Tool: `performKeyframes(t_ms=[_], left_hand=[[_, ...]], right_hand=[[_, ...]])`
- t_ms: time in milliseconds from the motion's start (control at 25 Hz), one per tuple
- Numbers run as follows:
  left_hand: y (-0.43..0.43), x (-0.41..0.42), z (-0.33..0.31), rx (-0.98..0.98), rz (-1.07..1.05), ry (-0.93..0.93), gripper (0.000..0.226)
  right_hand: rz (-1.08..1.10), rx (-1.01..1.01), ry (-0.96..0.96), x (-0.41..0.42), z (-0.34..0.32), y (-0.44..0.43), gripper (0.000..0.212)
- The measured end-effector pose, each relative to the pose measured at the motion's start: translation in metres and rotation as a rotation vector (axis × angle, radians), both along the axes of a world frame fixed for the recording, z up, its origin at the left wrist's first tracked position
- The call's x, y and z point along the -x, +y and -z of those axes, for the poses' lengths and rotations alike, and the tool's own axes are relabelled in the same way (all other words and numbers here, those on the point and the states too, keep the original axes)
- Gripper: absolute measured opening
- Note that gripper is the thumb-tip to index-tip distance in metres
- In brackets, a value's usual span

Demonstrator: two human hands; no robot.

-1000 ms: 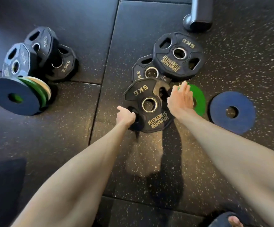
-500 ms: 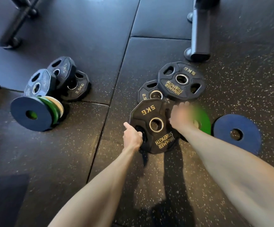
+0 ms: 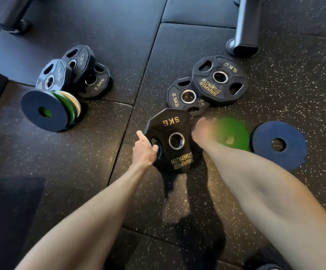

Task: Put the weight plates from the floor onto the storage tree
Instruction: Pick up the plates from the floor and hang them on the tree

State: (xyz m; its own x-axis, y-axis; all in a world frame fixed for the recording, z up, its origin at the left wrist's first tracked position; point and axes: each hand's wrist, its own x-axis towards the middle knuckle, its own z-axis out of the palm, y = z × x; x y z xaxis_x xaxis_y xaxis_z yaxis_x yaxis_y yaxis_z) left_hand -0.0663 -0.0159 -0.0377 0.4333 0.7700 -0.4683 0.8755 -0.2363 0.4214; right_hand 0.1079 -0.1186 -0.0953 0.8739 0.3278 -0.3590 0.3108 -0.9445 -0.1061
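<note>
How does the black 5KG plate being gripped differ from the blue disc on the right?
The 5KG plate has angled edges, grip holes and gold lettering; the blue disc is round and plain. The left hand grips the 5KG plate, which looks tipped up; the blue disc lies flat, untouched. Both have a centre hole.

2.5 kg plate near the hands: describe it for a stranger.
Find the grey machine foot at top right. Below it lies a flat 5 kg plate; the 2.5 kg plate sits against its lower-left edge. It is the smallest black plate there, marked 2.5KG.
</note>
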Motion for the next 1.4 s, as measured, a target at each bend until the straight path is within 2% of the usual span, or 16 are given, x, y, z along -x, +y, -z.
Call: performKeyframes(t_ms=[160, 280, 440, 720, 880, 1000, 1200, 1400], left_hand=[[0.016, 0.013, -0.050, -0.056, 0.096, 0.036, 0.055], [0.023, 0.006, -0.125, -0.056, 0.111, -0.038, 0.044], [0.020, -0.025, -0.275, -0.068, 0.140, -0.141, 0.038], [-0.019, -0.122, -0.611, -0.156, 0.298, -0.305, 0.042], [-0.072, -0.180, -0.777, -0.245, 0.363, -0.489, 0.035], [-0.119, -0.226, -0.871, -0.299, 0.334, -0.676, 0.034], [-0.187, -0.309, -0.987, -0.383, 0.285, -0.995, 0.040], [-0.221, -0.400, -1.038, -0.510, 0.236, -1.201, 0.043]], right_hand=[[0.112, -0.117, 0.036, 0.033, -0.040, -0.008, 0.034], [0.204, -0.306, 0.064, 0.029, -0.122, -0.009, 0.037], [0.309, -0.562, 0.042, 0.009, -0.290, -0.024, 0.034], [0.489, -0.857, -0.119, -0.053, -0.637, -0.096, 0.029], [0.492, -0.976, -0.276, -0.098, -0.808, -0.157, 0.028], [0.493, -1.084, -0.421, -0.137, -0.913, -0.208, 0.028], [0.443, -1.197, -0.677, -0.206, -1.046, -0.273, 0.031], [0.410, -1.275, -0.823, -0.287, -1.099, -0.306, 0.029]])
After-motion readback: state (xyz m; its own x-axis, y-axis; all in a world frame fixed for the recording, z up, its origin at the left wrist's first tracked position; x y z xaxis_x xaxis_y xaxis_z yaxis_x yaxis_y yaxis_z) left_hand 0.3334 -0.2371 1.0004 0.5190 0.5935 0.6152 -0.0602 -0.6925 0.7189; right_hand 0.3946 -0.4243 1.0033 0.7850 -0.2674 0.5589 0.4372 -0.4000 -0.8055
